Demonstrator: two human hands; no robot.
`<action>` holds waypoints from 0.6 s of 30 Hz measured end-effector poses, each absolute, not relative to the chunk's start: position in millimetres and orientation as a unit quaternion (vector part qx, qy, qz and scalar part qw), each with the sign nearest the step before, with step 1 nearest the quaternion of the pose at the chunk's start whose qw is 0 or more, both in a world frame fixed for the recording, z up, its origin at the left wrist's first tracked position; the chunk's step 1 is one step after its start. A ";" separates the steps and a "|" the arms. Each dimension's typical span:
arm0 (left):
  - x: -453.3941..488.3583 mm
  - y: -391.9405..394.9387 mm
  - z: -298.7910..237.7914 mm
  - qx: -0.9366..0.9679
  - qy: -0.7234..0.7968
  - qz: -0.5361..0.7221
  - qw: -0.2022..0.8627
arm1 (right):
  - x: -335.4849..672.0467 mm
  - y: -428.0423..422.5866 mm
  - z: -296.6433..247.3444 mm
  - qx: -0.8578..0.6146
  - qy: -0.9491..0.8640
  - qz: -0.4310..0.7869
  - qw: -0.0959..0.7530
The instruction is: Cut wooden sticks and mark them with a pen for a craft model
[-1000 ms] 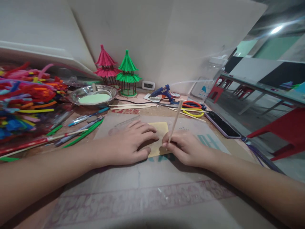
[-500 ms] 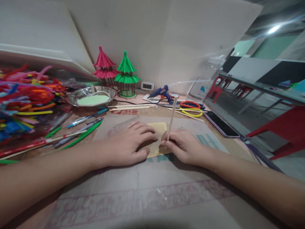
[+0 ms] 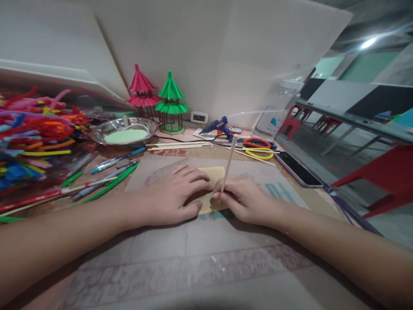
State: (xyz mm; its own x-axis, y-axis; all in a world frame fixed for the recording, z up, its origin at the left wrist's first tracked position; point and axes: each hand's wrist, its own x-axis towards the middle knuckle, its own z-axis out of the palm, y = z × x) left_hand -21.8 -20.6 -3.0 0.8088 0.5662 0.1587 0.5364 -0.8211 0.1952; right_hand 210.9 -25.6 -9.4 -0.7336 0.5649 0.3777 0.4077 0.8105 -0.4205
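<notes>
My left hand lies flat, fingers spread, pressing down on a pale yellow sheet that rests on the cardboard-covered table. My right hand pinches a thin wooden stick near its lower end. The stick stands almost upright, its tip on the yellow sheet just right of my left fingertips. A clear ruler pokes out from under my left hand.
Pipe cleaners pile up at the left, with pens and green sticks beside them. Behind stand a metal bowl, pink and green paper pagodas, a blue glue gun, scissors and a phone.
My right hand has slid a little left along the yellow sheet toward my left fingertips, and the stick has tilted more upright. My left hand has stayed put.
</notes>
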 end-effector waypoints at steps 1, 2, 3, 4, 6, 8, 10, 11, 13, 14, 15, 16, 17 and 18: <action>-22.0 -20.6 -3.3 0.949 0.290 0.109 0.068 | 210.9 -25.8 -9.5 -0.271 -0.917 0.152 0.251; -22.1 -20.5 -3.8 0.949 0.288 0.112 0.067 | 211.0 -26.0 -9.7 -0.274 -0.916 0.152 0.252; -22.3 -20.5 -4.2 0.949 0.286 0.114 0.069 | 211.1 -26.1 -9.8 -0.274 -0.915 0.156 0.252; -22.3 -20.3 -4.7 0.949 0.285 0.114 0.072 | 211.3 -26.1 -10.0 -0.270 -0.915 0.163 0.253; -22.3 -20.1 -5.5 0.949 0.288 0.110 0.072 | 211.8 -25.7 -10.2 -0.263 -0.917 0.169 0.250; -22.2 -20.1 -6.0 0.948 0.293 0.106 0.066 | 212.6 -25.2 -10.5 -0.272 -0.917 0.155 0.247; -22.4 -20.3 -6.2 0.948 0.294 0.104 0.066 | 212.6 -25.6 -10.8 -0.287 -0.914 0.147 0.248; -22.6 -20.4 -6.3 0.948 0.292 0.105 0.069 | 212.0 -26.2 -11.0 -0.285 -0.912 0.153 0.251; -22.9 -20.4 -6.4 0.949 0.288 0.109 0.072 | 209.6 -27.5 -11.0 -0.265 -0.912 0.183 0.253; -23.0 -20.2 -6.5 0.949 0.287 0.113 0.071 | 208.1 -27.7 -10.7 -0.258 -0.909 0.200 0.258; -22.9 -20.0 -6.5 0.948 0.287 0.116 0.068 | 206.7 -27.5 -10.0 -0.260 -0.901 0.224 0.267; -22.7 -19.8 -6.5 0.948 0.287 0.118 0.065 | 205.6 -26.6 -9.1 -0.272 -0.883 0.260 0.281; -22.4 -19.7 -6.5 0.948 0.287 0.121 0.063 | 204.9 -25.1 -7.8 -0.292 -0.852 0.312 0.301; -22.0 -19.8 -6.4 0.947 0.287 0.127 0.062 | 204.6 -23.2 -6.4 -0.311 -0.808 0.378 0.327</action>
State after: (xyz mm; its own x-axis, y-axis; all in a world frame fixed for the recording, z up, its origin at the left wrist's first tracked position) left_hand -22.0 -19.8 -6.4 0.8031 0.5595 0.2052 0.5279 -0.8277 0.1906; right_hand 204.6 -23.2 -6.4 -0.5923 0.7505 0.2932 0.2555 0.5200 -0.8150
